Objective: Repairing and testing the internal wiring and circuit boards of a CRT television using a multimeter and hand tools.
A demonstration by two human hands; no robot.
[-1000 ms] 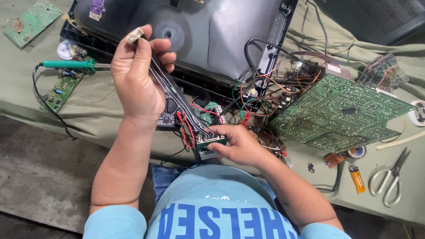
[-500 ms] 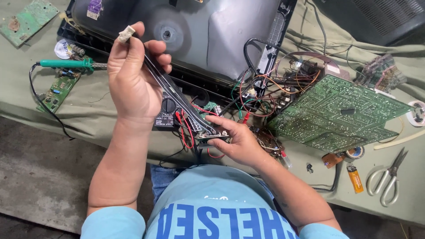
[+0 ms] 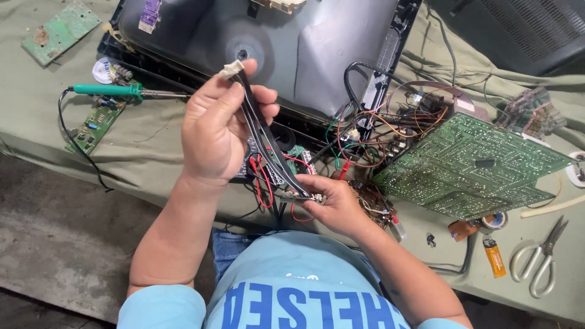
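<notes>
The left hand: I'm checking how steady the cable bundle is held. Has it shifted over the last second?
No, hardly: the left hand still holds the cable bundle up just right of the green soldering iron, in front of the dark panel.

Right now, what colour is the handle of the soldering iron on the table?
Green; the soldering iron shows best in the head view.

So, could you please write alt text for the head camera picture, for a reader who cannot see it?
A person's left hand and right hand hold the two ends of a flat bundle of dark wires above a cloth-covered table. Nearby lie a large green circuit board, a green-handled soldering iron and scissors.
</notes>
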